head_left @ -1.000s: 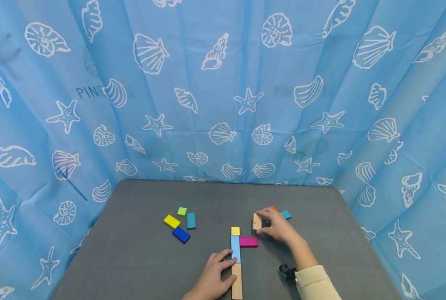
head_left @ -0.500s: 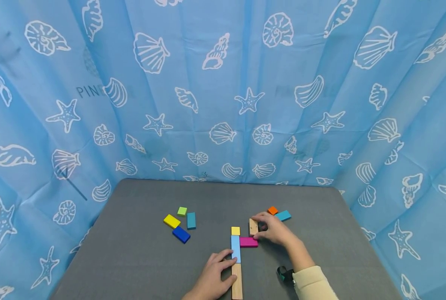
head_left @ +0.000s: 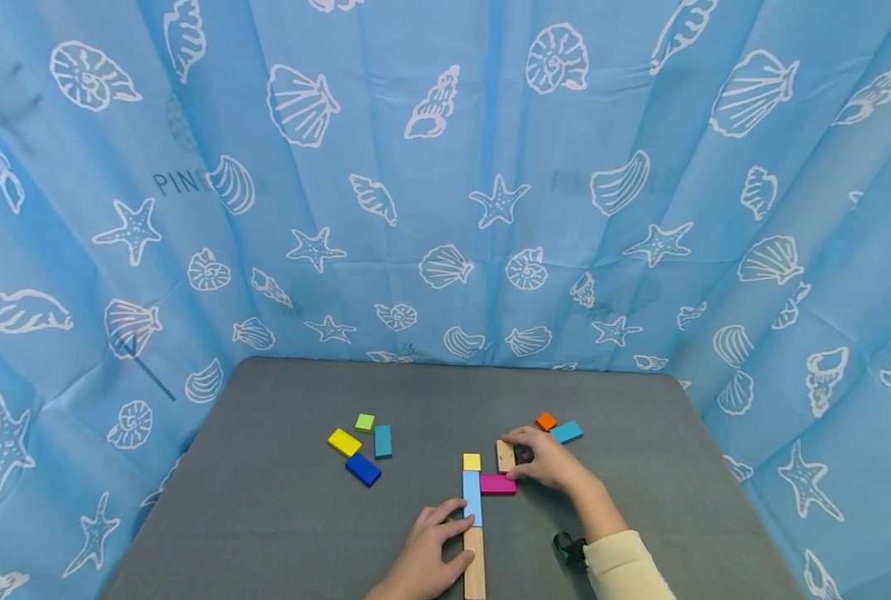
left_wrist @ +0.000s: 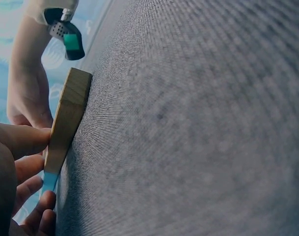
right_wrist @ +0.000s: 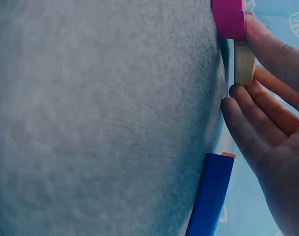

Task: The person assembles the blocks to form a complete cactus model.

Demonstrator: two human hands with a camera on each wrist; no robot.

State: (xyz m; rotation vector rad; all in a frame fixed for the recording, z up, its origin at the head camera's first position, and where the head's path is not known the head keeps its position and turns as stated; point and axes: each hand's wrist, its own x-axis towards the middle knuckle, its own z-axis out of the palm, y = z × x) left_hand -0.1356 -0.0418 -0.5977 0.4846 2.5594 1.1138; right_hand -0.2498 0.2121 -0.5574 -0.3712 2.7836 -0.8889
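Observation:
Beyond the right end of a magenta block (head_left: 498,485), a small wooden block (head_left: 505,457) is pinched between the thumb and fingers of my right hand (head_left: 553,462). In the right wrist view the wooden block (right_wrist: 244,64) lies close against the magenta block (right_wrist: 229,19), and the thumb spans both. My left hand (head_left: 428,554) rests its fingertips on a light blue block (head_left: 472,492) and its thumb on a long wooden block (head_left: 475,571). These two lie end to end, with a yellow square block (head_left: 472,462) at the far end. The magenta block juts right from the light blue one.
Left on the grey table (head_left: 280,517) lie a lime block (head_left: 365,422), a yellow block (head_left: 344,442), a teal block (head_left: 382,442) and a dark blue block (head_left: 363,470). Past my right hand are an orange block (head_left: 546,422) and a blue block (head_left: 567,432). A shell-patterned curtain (head_left: 385,200) surrounds the table.
My right hand has brought the small wooden block left and nearer, to the far side of the magenta block; over the last half second it barely moves. My left hand stays in place.

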